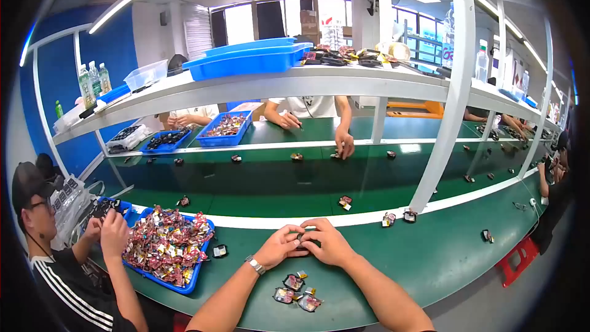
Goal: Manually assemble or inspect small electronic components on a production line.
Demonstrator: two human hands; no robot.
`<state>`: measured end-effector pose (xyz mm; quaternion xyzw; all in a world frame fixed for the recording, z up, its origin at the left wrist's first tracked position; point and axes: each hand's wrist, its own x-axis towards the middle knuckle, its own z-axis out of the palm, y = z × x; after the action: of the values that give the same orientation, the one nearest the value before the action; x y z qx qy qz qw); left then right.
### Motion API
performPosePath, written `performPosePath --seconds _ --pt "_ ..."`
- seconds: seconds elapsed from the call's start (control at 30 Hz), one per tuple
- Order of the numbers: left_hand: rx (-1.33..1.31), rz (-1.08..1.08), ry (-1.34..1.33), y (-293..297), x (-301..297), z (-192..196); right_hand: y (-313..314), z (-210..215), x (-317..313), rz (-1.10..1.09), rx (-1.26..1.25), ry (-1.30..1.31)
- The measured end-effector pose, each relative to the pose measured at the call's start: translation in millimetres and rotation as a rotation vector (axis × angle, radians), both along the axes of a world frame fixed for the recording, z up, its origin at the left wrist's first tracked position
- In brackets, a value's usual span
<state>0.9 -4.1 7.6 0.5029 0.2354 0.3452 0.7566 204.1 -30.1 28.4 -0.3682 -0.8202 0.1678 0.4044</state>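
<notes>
Over the green worktop, my left hand (pixel 278 248) and my right hand (pixel 327 243) meet with bent fingers around a small dark part (pixel 300 239). Fingers cover most of that part, so its exact kind does not show. A metal watch sits on my left wrist. Between my forearms lie several small electronic assemblies (pixel 294 282) with black rims, reddish boards and silver and yellow patches. Another small black-rimmed assembly (pixel 219 250) lies left of my left hand, beside a heaped blue tray.
The blue tray (pixel 195 278) at left holds many reddish parts; a co-worker (pixel 74 276) sits beside it. Ahead, a green conveyor belt (pixel 264 178) carries scattered assemblies. A white upright post (pixel 439 104) rises at right, supporting a shelf (pixel 258 92) with blue trays. People work across the belt.
</notes>
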Motion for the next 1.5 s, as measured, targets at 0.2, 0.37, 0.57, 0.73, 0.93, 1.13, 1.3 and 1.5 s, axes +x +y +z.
performPosePath --seconds 0.2,0.37,0.57,0.73,0.93,1.13,1.3,1.5 --pt "-0.055 0.032 0.017 0.4 0.9 1.1 -1.0 0.8 4.1 0.043 -0.061 -0.008" --pt "-0.072 0.07 -0.024 -1.6 1.5 0.6 2.3 -8.5 4.2 0.043 -0.113 0.078" --pt "0.02 0.078 0.013 -0.2 0.3 -3.0 5.4 -11.5 3.2 0.058 -0.171 0.135" --pt "-0.003 0.064 0.045 1.3 1.0 -1.3 5.9 -13.6 3.0 0.051 -0.18 0.135" --pt "0.036 0.097 0.108 -2.4 2.8 -0.3 4.3 -13.4 1.6 0.043 -0.176 0.111" --pt "0.091 0.144 0.146 -1.6 6.4 -4.6 0.6 -13.6 -0.9 -0.013 -0.125 0.014" --pt "0.046 0.115 0.033 -2.3 4.3 -3.6 -5.4 -11.0 -12.0 -0.133 0.032 0.056" --pt "0.022 0.087 -0.054 0.9 4.0 -6.9 -5.6 -7.6 -13.0 -0.172 0.169 0.06"
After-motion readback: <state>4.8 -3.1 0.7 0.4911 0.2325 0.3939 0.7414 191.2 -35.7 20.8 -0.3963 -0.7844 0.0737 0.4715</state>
